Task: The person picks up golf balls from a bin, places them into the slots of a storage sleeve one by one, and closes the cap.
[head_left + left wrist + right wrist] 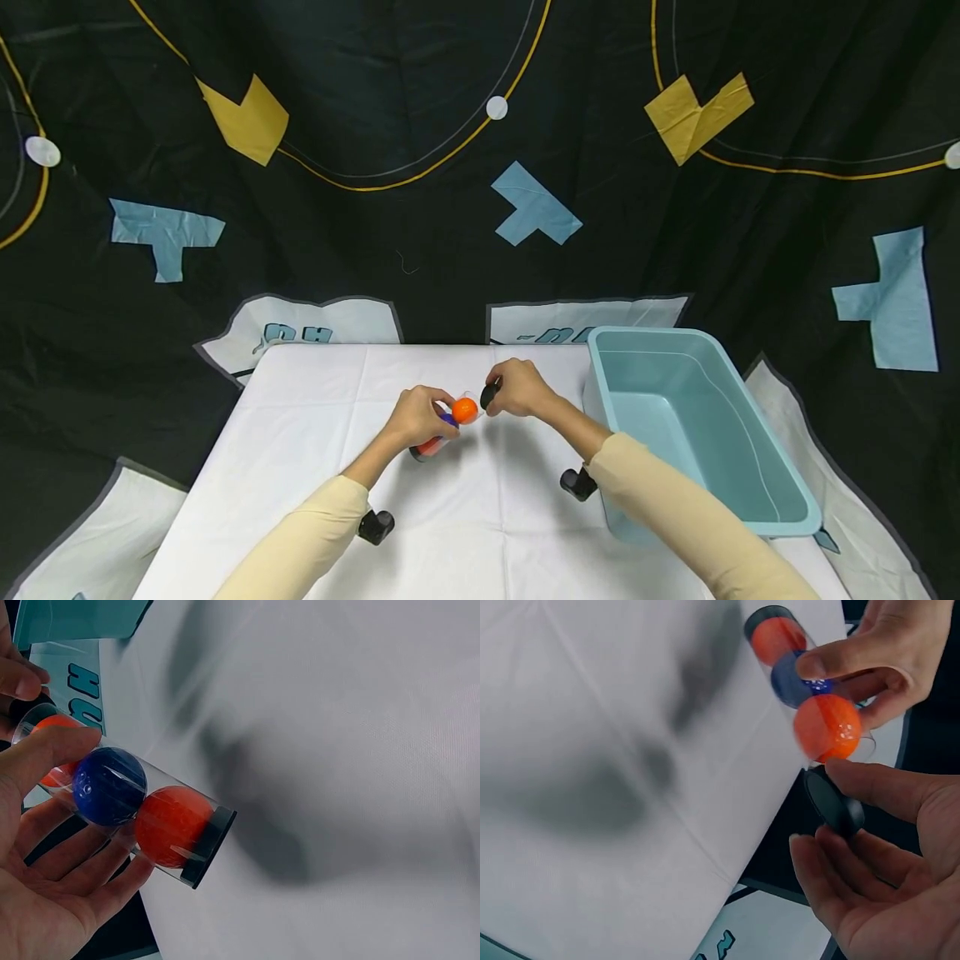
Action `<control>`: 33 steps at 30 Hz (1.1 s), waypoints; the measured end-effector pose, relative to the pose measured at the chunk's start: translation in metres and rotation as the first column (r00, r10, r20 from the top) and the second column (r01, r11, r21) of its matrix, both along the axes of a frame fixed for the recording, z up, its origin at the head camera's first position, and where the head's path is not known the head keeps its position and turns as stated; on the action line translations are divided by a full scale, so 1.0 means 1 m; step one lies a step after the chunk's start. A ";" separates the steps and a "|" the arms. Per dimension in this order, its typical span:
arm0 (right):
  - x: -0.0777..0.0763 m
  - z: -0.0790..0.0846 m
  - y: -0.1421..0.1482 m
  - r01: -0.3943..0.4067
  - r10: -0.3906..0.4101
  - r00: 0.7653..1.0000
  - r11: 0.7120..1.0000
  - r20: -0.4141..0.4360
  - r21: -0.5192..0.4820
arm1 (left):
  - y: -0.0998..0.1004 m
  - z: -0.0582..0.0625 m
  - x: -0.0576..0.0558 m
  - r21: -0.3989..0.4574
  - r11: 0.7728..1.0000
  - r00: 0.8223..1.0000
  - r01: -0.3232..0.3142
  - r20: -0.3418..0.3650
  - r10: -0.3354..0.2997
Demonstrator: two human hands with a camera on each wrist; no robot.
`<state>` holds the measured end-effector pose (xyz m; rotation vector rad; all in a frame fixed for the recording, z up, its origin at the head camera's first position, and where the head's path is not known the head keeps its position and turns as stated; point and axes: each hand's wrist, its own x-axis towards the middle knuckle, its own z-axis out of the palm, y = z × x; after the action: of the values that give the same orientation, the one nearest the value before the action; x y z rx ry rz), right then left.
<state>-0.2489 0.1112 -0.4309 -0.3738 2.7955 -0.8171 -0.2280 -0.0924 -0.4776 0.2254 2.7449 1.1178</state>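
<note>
My left hand grips a clear plastic tube above the white table. Inside the tube, a blue ball sits between an orange ball near the uncapped end and a red-orange ball by the black end cap. My right hand pinches a round black lid between thumb and fingers. In the right wrist view the lid is just off the tube's mouth, tilted; whether it touches the rim I cannot tell.
A light teal plastic bin stands at the table's right side. White cloth with creases covers the table. Behind it hangs a black curtain with blue and yellow tape pieces.
</note>
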 end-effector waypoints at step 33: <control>0.003 -0.015 0.011 0.099 -0.059 0.961 0.986 0.269 -0.137 | 0.028 -0.021 0.006 0.084 0.996 0.999 0.030 0.020 -0.032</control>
<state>-0.2459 0.1219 -0.4460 -0.1618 2.5233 -1.0163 -0.2221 -0.0649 -0.4988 0.2642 2.6696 1.2212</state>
